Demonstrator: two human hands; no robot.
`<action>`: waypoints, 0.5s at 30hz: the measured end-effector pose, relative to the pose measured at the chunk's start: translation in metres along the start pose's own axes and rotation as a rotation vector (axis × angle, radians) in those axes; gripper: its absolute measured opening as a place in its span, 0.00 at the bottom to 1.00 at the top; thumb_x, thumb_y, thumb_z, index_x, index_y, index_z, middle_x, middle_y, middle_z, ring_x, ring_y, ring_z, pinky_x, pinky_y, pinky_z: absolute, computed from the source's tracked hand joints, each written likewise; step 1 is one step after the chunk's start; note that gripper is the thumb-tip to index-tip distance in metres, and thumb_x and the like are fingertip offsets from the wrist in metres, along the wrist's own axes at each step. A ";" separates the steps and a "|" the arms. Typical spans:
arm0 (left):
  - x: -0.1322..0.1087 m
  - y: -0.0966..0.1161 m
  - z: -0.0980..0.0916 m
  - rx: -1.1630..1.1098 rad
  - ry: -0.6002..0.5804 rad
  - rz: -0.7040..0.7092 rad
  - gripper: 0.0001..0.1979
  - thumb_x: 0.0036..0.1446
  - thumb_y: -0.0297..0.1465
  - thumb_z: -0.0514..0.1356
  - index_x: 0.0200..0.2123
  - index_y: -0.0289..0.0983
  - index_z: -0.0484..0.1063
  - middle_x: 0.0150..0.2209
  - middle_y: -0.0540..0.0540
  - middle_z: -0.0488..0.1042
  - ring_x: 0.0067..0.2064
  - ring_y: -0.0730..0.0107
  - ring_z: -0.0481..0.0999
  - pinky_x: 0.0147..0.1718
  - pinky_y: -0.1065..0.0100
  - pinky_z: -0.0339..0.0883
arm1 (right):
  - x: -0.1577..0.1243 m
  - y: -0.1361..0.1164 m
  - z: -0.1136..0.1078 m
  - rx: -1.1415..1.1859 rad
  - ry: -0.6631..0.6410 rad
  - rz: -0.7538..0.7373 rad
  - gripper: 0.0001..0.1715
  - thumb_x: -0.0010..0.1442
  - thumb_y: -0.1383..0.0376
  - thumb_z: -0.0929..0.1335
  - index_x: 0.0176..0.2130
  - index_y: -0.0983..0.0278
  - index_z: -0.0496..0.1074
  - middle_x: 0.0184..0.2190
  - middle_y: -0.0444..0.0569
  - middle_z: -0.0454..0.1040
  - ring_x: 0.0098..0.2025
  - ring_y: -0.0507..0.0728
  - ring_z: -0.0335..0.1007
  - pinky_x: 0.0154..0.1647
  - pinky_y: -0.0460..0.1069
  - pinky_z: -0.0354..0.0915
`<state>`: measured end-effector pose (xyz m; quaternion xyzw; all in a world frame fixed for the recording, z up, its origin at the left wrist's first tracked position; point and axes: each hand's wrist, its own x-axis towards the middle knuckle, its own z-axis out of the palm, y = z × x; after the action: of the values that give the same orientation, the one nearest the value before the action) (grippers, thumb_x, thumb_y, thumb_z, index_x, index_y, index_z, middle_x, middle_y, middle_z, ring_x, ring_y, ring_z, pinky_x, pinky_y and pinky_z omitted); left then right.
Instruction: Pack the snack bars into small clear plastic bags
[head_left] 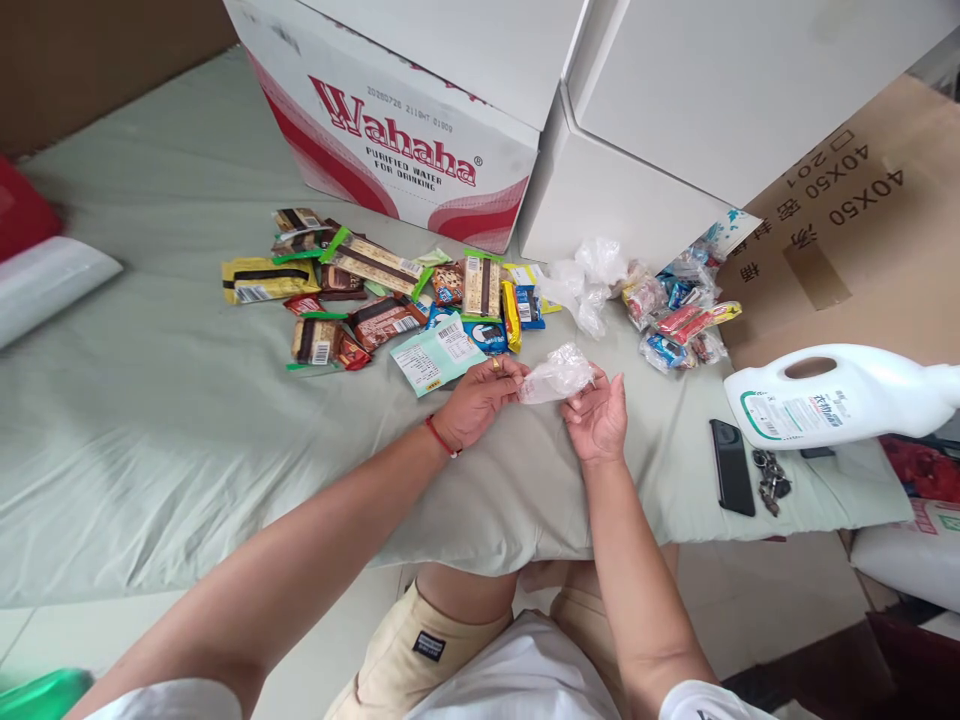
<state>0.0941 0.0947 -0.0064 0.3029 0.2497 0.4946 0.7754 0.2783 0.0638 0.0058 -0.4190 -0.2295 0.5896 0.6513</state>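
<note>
Between my two hands is a crumpled clear plastic bag [556,376]. My left hand [480,400] pinches its left end, wearing a ring and a red wrist cord. At the other end, my right hand [597,415] has its thumb up and its curled fingers on the bag. A pale green snack packet [438,355] with printed labels lies just beyond my left hand. Behind it spreads a pile of wrapped snack bars [386,322], including a long bar in a green-edged wrapper [373,265]. More crumpled clear bags [589,285] lie to the right of the pile.
A Wahaha carton [405,150] and white boxes [622,190] stand along the back. To the right are bagged snacks [682,310], a brown cardboard box [847,230], a white detergent bottle [847,395] on its side, a black phone [731,467] and keys [771,480].
</note>
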 end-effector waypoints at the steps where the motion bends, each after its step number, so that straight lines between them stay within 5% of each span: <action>1: -0.001 0.000 0.000 0.005 -0.002 -0.002 0.13 0.44 0.33 0.74 0.27 0.35 0.74 0.37 0.48 0.76 0.35 0.73 0.71 0.36 0.69 0.65 | -0.001 0.001 0.000 -0.024 -0.011 0.007 0.26 0.52 0.43 0.76 0.41 0.57 0.75 0.31 0.40 0.72 0.22 0.46 0.57 0.14 0.41 0.52; 7: -0.004 0.004 0.001 -0.004 0.022 0.002 0.13 0.45 0.34 0.70 0.24 0.36 0.68 0.40 0.46 0.76 0.40 0.67 0.74 0.41 0.64 0.68 | 0.004 0.004 -0.008 -0.101 0.108 -0.023 0.23 0.44 0.58 0.82 0.31 0.61 0.70 0.22 0.34 0.62 0.19 0.43 0.49 0.13 0.38 0.48; 11: -0.007 0.004 0.005 0.065 0.104 0.098 0.17 0.53 0.43 0.68 0.38 0.40 0.69 0.46 0.47 0.70 0.44 0.68 0.72 0.39 0.67 0.70 | 0.005 0.005 -0.008 -0.172 0.107 -0.075 0.23 0.43 0.58 0.82 0.31 0.60 0.70 0.23 0.34 0.62 0.20 0.44 0.49 0.14 0.39 0.49; 15: -0.006 -0.003 0.004 0.390 0.022 0.142 0.24 0.44 0.36 0.74 0.44 0.40 0.71 0.46 0.46 0.67 0.44 0.68 0.70 0.38 0.69 0.70 | 0.000 0.012 -0.002 -0.375 0.018 -0.114 0.23 0.47 0.52 0.81 0.32 0.61 0.72 0.23 0.36 0.64 0.20 0.45 0.51 0.16 0.42 0.49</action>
<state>0.0968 0.0871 -0.0052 0.4588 0.3275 0.4935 0.6624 0.2730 0.0627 -0.0056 -0.5244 -0.3529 0.4949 0.5962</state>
